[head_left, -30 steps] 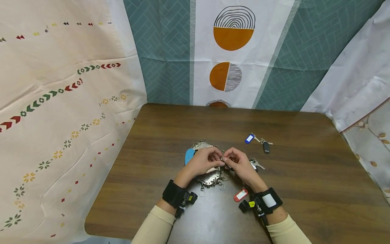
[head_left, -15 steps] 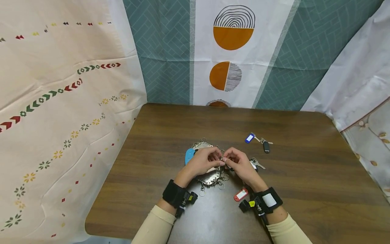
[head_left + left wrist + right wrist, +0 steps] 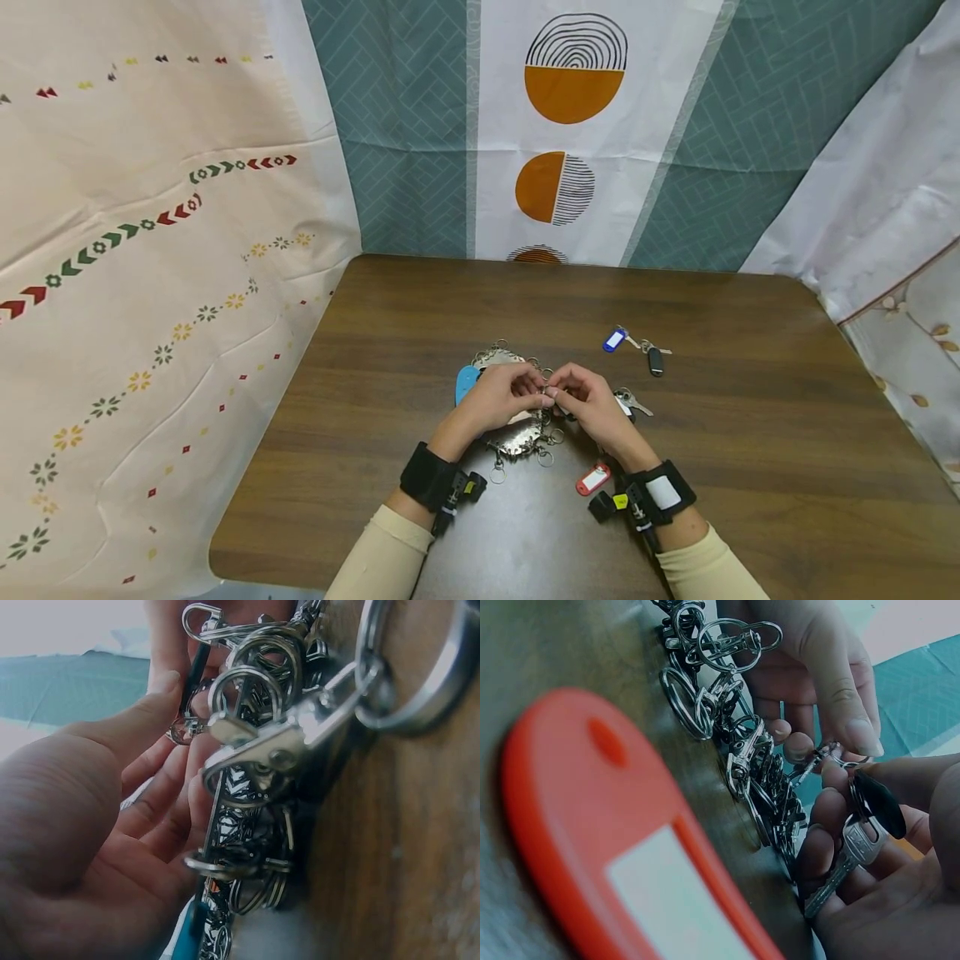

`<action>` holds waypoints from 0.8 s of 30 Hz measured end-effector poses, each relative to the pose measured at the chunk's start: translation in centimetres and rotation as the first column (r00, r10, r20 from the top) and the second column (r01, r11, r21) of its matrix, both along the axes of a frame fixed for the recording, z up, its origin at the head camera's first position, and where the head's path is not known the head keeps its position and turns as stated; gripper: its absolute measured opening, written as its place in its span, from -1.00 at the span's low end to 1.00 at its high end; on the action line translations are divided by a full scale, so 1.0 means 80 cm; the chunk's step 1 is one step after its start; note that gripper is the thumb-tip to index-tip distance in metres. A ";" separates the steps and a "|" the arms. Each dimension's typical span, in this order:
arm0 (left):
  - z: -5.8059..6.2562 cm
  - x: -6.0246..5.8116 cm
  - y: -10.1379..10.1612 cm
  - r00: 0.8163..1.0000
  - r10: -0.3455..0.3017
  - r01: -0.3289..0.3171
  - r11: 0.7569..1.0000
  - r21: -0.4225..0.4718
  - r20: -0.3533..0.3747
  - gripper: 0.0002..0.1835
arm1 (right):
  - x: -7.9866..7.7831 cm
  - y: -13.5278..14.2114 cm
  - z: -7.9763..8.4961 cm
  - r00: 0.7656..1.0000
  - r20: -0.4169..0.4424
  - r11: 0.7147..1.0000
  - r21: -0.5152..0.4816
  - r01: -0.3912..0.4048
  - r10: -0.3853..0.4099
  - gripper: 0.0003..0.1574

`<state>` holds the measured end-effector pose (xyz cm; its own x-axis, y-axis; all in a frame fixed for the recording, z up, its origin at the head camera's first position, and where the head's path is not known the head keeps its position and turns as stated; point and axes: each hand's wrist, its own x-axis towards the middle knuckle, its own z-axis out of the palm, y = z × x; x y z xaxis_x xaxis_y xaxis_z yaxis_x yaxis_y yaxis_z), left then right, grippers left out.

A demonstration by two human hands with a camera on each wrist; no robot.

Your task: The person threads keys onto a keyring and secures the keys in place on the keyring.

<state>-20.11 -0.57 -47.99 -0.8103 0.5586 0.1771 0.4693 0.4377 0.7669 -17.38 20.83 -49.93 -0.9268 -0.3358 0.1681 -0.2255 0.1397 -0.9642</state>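
On the table lies a round silver metal plate [image 3: 517,440] ringed with small clasps and split rings. My left hand [image 3: 504,392] is over its right part; in the right wrist view its thumb and fingers pinch a small metal clasp [image 3: 826,752] at the plate's edge. Fingertips of my right hand [image 3: 588,404] meet it there, pinching a split ring that carries a silver key [image 3: 861,844] and a dark oval tag [image 3: 881,802]. Whether ring and clasp are joined is hidden by the fingers. A light-blue tag [image 3: 466,383] shows beside my left hand.
A red key tag [image 3: 594,479] lies near my right wrist. Just right of my right hand are more keys [image 3: 633,402]. Farther back lie a blue tag [image 3: 615,340] and a black tag [image 3: 656,362] with keys. Patterned cloths hang behind the table [image 3: 420,317].
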 end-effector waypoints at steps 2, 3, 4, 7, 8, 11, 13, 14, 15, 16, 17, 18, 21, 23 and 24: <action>0.001 0.000 0.001 1.000 -0.003 0.003 1.000 0.004 -0.001 -0.79 | 0.000 0.000 -0.001 1.000 0.000 1.000 -0.018 0.002 -0.003 -0.91; 0.002 0.000 0.001 1.000 -0.006 0.006 1.000 0.004 -0.004 -0.78 | 0.000 0.000 -0.001 1.000 -0.001 1.000 -0.028 0.005 -0.005 -0.91; 0.002 0.000 0.001 1.000 -0.008 0.008 1.000 0.002 -0.006 -0.78 | 0.000 0.000 -0.001 1.000 -0.003 0.999 -0.036 0.006 -0.006 -0.90; 0.003 0.001 0.001 1.000 -0.015 0.015 1.000 -0.004 -0.012 -0.77 | -0.001 0.000 -0.001 1.000 -0.006 0.999 -0.045 0.018 -0.018 -0.89; 0.003 0.001 0.001 1.000 -0.016 0.016 1.000 -0.007 -0.013 -0.77 | -0.001 0.000 -0.002 1.000 -0.006 0.999 -0.046 0.023 -0.023 -0.88; 0.003 0.001 0.001 1.000 -0.021 0.021 1.000 -0.015 -0.016 -0.79 | -0.001 0.000 -0.002 0.999 -0.011 0.999 -0.039 0.030 -0.031 -0.88; 0.003 0.002 0.001 1.000 -0.022 0.022 1.000 -0.018 -0.014 -0.79 | -0.001 0.000 -0.002 0.999 -0.017 0.999 -0.032 0.027 -0.028 -0.88; 0.003 0.001 0.001 1.000 -0.022 0.021 1.000 -0.021 -0.016 -0.79 | -0.001 0.000 -0.002 0.999 -0.019 0.999 -0.028 0.027 -0.027 -0.88; 0.002 0.001 0.001 1.000 -0.021 0.020 1.000 -0.024 -0.018 -0.80 | -0.002 0.000 -0.002 0.999 -0.024 0.999 -0.023 0.025 -0.026 -0.88; 0.002 0.001 0.001 1.000 -0.019 0.018 1.000 -0.023 -0.019 -0.80 | -0.002 0.000 -0.002 0.999 -0.028 1.000 -0.017 0.024 -0.025 -0.88; 0.001 0.000 0.001 1.000 -0.016 0.015 1.000 -0.024 -0.023 -0.80 | -0.002 -0.001 -0.002 0.999 -0.031 1.000 -0.014 0.024 -0.025 -0.88; 0.001 0.000 0.001 1.000 -0.014 0.013 1.000 -0.020 -0.024 -0.81 | -0.003 -0.001 -0.002 0.999 -0.034 1.000 -0.009 0.027 -0.027 -0.88; 0.000 0.000 0.001 0.999 -0.019 0.019 1.000 -0.017 -0.028 -0.82 | -0.002 -0.001 -0.001 0.999 -0.037 0.999 0.005 0.036 -0.036 -0.87; 0.000 0.000 0.001 0.999 -0.027 0.027 0.999 -0.018 -0.030 -0.82 | -0.001 -0.001 0.000 0.999 -0.026 0.999 0.017 0.041 -0.041 -0.87; 0.000 0.000 0.001 0.999 -0.031 0.031 0.999 -0.018 -0.031 -0.81 | 0.000 -0.001 0.000 0.999 -0.022 0.999 0.024 0.043 -0.043 -0.87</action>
<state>-20.11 -0.51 -47.97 -0.7869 0.5865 0.1920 0.5066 0.4363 0.7436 -17.38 20.75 -49.90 -0.9368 -0.3000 0.1801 -0.2393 0.1736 -0.9553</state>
